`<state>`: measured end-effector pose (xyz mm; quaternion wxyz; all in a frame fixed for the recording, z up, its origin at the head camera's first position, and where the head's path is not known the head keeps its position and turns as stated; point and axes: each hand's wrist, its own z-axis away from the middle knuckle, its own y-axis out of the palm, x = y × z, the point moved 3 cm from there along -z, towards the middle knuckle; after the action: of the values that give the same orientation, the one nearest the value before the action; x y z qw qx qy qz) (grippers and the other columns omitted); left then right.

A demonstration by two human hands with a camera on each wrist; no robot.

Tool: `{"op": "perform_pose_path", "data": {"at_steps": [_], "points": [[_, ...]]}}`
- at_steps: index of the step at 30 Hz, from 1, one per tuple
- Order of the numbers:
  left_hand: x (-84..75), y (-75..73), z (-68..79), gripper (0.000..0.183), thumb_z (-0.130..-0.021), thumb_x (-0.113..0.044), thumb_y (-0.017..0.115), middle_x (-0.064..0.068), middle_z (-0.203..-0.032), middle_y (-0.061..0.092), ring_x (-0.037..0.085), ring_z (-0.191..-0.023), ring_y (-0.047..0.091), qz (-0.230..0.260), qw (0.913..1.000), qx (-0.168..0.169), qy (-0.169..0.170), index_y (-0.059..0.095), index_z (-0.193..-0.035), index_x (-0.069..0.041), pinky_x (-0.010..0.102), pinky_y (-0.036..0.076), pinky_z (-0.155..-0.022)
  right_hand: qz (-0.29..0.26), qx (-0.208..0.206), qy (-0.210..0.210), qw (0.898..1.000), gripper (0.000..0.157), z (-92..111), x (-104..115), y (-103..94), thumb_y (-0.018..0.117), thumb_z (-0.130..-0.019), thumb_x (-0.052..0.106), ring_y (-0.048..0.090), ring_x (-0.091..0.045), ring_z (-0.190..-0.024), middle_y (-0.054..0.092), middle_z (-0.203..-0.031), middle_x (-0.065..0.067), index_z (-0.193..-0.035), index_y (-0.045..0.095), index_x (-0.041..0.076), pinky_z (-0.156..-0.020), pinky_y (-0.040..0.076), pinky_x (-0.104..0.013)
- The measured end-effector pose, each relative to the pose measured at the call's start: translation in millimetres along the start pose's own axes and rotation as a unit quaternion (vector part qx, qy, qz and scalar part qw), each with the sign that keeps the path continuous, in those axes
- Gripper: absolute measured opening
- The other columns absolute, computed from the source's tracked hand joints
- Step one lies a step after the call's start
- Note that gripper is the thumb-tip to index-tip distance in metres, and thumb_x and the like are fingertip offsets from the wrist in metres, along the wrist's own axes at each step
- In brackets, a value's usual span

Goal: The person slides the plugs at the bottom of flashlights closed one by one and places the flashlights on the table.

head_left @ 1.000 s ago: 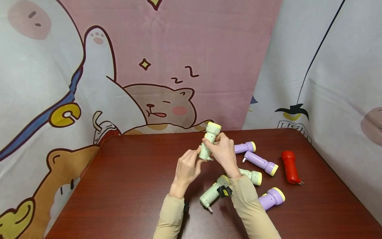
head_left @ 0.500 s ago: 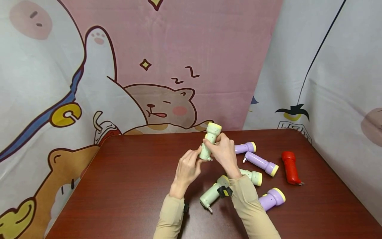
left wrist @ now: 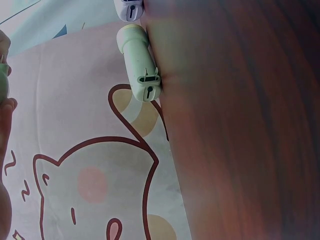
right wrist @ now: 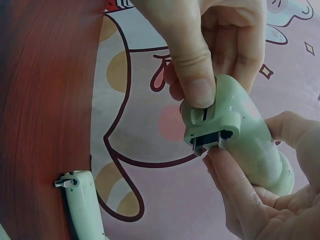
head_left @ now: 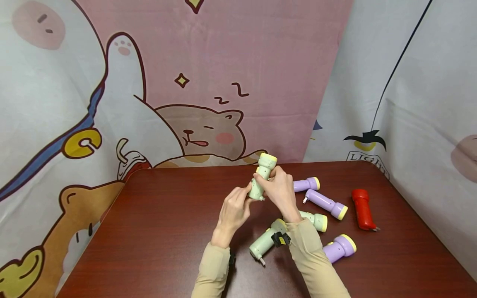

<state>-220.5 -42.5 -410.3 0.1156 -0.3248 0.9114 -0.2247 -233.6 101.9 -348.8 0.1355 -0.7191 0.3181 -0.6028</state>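
Note:
Both hands hold a pale green flashlight [head_left: 265, 165] with a yellow rim above the table, its head tilted upward. My right hand [head_left: 280, 190] grips the body, thumb in front. At the tail, my left hand [head_left: 232, 209] pinches the lower end. The right wrist view shows the left thumb [right wrist: 200, 92] pressing beside a slot on the tail. There, metal plug prongs [right wrist: 207, 142] stand partly out, and a right finger [right wrist: 230, 175] touches them from below. In the left wrist view, the held flashlight [left wrist: 4, 85] shows only at the left edge.
On the brown table [head_left: 167, 231] lie two more green flashlights, one nearer [head_left: 262, 244] and one partly behind the right sleeve [head_left: 319, 222]. Purple flashlights [head_left: 326, 203] lie farther right, one [head_left: 339, 248] close to the sleeve. A red flashlight [head_left: 362, 209] lies rightmost, prongs out.
The prongs at the held flashlight's tail stick out less than before in the head view. Hands and the other flashlights stay almost still.

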Motion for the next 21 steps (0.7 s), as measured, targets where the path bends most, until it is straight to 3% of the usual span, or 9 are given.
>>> {"op": "perform_pose_path", "data": {"at_steps": [21], "points": [[1.4,-0.2,0.8,0.035,-0.081,-0.001,0.069,0.011,-0.089,0.069,0.017,-0.076,0.062,0.009,0.9998,0.012,-0.011,0.061,-0.115,0.007,0.021,0.05,-0.066,-0.016,0.009,0.014,1.0,0.043,-0.4,-0.9,1.8,0.071,-0.08,0.042,0.06,-0.012,-0.047,0.068,-0.075,-0.016,-0.087,0.057,0.002,-0.045,0.048,-0.024]]}}
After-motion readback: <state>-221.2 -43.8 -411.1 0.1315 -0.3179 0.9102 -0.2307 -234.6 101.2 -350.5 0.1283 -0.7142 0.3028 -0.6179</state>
